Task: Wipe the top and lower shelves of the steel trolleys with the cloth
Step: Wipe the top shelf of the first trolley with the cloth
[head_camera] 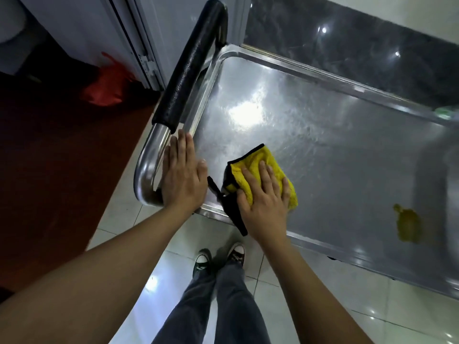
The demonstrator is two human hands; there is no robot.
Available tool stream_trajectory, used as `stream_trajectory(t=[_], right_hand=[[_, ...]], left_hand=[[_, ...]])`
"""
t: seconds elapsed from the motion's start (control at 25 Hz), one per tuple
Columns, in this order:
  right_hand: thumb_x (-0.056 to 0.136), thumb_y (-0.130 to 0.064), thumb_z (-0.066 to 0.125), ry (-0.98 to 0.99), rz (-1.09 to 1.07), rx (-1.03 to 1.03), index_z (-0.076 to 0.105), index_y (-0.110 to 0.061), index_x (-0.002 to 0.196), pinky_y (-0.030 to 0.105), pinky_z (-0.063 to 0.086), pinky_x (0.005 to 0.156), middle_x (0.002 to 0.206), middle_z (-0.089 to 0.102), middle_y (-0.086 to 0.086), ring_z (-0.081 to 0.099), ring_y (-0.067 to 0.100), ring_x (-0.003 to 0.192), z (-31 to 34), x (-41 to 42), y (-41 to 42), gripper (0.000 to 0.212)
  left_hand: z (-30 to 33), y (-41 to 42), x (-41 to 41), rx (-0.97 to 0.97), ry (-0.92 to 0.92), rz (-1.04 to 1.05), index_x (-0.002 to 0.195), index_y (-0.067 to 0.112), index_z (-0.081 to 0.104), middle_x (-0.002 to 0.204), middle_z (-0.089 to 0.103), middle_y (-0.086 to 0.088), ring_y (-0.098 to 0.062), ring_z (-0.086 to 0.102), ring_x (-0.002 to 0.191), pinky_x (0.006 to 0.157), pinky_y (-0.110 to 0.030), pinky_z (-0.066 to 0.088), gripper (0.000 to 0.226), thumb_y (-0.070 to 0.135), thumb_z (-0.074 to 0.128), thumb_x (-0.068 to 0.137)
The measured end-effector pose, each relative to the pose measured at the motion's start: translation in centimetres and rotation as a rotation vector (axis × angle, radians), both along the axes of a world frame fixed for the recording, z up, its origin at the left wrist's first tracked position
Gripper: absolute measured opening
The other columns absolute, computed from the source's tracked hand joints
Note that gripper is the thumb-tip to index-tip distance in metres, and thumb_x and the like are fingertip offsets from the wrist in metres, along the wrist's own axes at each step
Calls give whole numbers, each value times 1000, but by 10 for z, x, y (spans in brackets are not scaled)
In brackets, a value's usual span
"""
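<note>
A steel trolley's top shelf [323,135] fills the middle and right of the view, shiny with a raised rim. A folded yellow cloth with black edging [250,160] lies on the shelf near its front left corner. My right hand [263,202] presses flat on the cloth with straight fingers. My left hand [182,175] rests flat with straight fingers on the shelf's left corner, beside the steel handle tube. A yellowish smear [408,227] shows on the shelf at the right. The lower shelf is hidden.
The trolley handle [188,68] with black foam padding curves up at the left. A red bag [106,88] lies on the dark red floor by a white door frame. A dark stone strip [347,45] runs behind the trolley. My legs and shoes stand on glossy white tiles [335,306].
</note>
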State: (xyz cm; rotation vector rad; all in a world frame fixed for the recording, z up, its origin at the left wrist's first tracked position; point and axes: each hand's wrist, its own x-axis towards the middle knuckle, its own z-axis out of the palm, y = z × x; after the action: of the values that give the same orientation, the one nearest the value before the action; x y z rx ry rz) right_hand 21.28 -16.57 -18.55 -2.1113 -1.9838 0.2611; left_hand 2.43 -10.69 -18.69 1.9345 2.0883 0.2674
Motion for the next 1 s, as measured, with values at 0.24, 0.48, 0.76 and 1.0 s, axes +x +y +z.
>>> stream_trajectory(t=[0.24, 0.48, 0.76, 1.0], right_hand=[[97, -50, 47, 20, -181, -52, 42, -41, 149, 49, 2, 124, 166, 23, -1, 16, 15, 154, 1, 27, 141, 53], [93, -49, 46, 13, 17, 48, 48, -38, 146, 52, 10, 123, 163, 30, 1, 22, 19, 153, -3, -15, 87, 54], [96, -51, 43, -30, 270, 18, 42, -42, 149, 52, 12, 123, 164, 28, -1, 18, 16, 154, -5, -22, 74, 53], [97, -54, 37, 64, 130, -98, 39, -45, 148, 52, -2, 123, 167, 20, -1, 12, 17, 155, -3, -41, 223, 52]], left_hand=[[-4, 2, 4, 79, -101, 24, 161, 9, 11, 170, 8, -6, -17, 2, 157, 128, -37, 6, 68, 43, 11, 102], [1, 2, 0, 117, -206, 50, 160, 5, 11, 168, 18, -10, -19, 11, 156, 128, -34, 6, 71, 43, 12, 100], [5, -3, 1, 143, -304, 95, 159, 4, 17, 166, 24, -12, -18, 16, 155, 127, -31, 9, 71, 42, 14, 99], [-3, -2, 3, 181, -311, 106, 159, 6, 18, 165, 27, -11, -17, 18, 155, 126, -29, 10, 69, 38, 15, 99]])
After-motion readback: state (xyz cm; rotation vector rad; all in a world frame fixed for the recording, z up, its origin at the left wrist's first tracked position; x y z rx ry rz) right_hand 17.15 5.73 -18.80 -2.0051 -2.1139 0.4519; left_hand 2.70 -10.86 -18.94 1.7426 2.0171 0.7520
